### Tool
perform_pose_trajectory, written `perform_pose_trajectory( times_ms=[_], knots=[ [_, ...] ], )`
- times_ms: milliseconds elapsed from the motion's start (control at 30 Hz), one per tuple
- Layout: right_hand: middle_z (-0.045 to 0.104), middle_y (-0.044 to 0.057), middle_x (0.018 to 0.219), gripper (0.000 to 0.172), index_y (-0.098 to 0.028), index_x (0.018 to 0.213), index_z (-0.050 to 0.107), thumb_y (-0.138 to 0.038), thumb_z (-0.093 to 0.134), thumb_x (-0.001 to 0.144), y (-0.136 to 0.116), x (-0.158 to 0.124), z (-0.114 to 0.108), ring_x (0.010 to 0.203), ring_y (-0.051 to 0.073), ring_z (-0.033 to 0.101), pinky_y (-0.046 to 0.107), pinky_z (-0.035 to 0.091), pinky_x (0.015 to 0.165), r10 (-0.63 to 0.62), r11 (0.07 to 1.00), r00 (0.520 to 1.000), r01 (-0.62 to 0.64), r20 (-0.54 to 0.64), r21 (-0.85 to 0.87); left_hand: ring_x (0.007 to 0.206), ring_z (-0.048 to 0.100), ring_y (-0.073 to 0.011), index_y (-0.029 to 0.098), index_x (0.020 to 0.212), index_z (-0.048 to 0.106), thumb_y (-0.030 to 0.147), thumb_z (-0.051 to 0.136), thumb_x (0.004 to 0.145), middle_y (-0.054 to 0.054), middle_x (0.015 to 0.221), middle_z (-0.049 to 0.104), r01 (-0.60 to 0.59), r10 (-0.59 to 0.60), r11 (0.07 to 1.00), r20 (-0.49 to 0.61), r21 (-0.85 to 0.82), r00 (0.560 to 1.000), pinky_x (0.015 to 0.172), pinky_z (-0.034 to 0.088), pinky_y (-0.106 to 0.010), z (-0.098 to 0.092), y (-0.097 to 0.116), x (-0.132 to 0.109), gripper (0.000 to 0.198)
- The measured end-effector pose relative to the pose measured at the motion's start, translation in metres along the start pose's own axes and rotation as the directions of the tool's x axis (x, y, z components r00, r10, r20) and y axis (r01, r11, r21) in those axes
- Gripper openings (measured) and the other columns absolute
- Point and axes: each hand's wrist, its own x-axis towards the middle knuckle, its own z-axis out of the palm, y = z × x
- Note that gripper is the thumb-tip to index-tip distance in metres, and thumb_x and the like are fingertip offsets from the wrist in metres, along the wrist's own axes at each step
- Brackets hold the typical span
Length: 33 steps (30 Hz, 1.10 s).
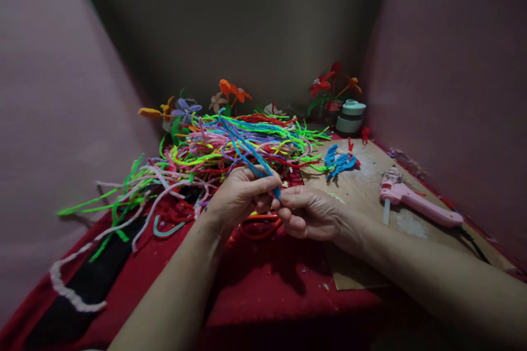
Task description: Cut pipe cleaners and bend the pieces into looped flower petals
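Note:
A blue pipe cleaner [246, 145] folded into long strands slants up and away from my hands. My left hand [242, 192] is closed, pinching it between thumb and fingers. My right hand [313, 211] also has its fingertips shut on the near end, right beside the left thumb. Beneath the hands lie orange-red loops [259, 226], perhaps scissor handles, partly covered. Behind them spreads a big heap of pipe cleaners [206, 145] in green, pink, yellow, purple and red. Blue pipe-cleaner petals [341, 162] rest to the right of the heap.
On the wooden board [366, 263] at right lies a pink glue gun [420, 204] with its cord. A lidded mint-coloured container [351, 117] stands behind. Finished pipe-cleaner flowers [234, 92] line the back. Red cloth [263, 296] covers the table, with pink walls on both sides.

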Motion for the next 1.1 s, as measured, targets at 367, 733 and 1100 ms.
perform_pose_trajectory(
  times_ms=[367,733,1100],
  knots=[
    [0.049,-0.003,0.043,0.032,-0.015,0.058,0.055,-0.037,0.055,0.081,0.000,-0.003,0.014,0.038,0.007,0.045,0.020,0.032,0.040,-0.483,0.605,0.859,0.187,-0.170,-0.774,0.036,0.035,-0.0052,0.013,0.049,0.057,0.031,0.068,0.067,0.003,0.040,0.045,-0.005,0.105,0.927,-0.247,0.374,0.963,0.038,0.023,-0.020,0.010,0.002,-0.001,0.027],
    [0.049,-0.003,0.045,0.029,-0.016,0.058,0.054,-0.027,0.048,0.084,0.002,-0.005,0.015,0.040,0.007,0.042,0.021,0.029,0.043,-0.552,0.408,0.814,0.076,-0.179,-0.910,0.031,0.039,-0.0055,0.015,0.056,0.053,0.032,0.071,0.064,0.004,0.040,0.048,-0.032,0.084,0.991,-0.410,0.132,0.908,0.034,0.032,-0.018,0.013,-0.001,0.001,0.026],
    [0.065,0.007,0.068,0.017,-0.009,0.075,0.063,-0.022,0.052,0.079,-0.004,0.000,0.003,0.047,0.012,0.059,0.023,0.044,0.044,-0.255,0.924,0.956,0.198,-0.143,-0.328,0.036,0.042,-0.0035,0.013,0.066,0.057,0.025,0.072,0.064,0.002,0.052,0.055,-0.101,0.108,0.994,-0.318,0.037,0.942,0.036,0.033,-0.016,-0.003,0.000,0.000,0.020]
  ],
)
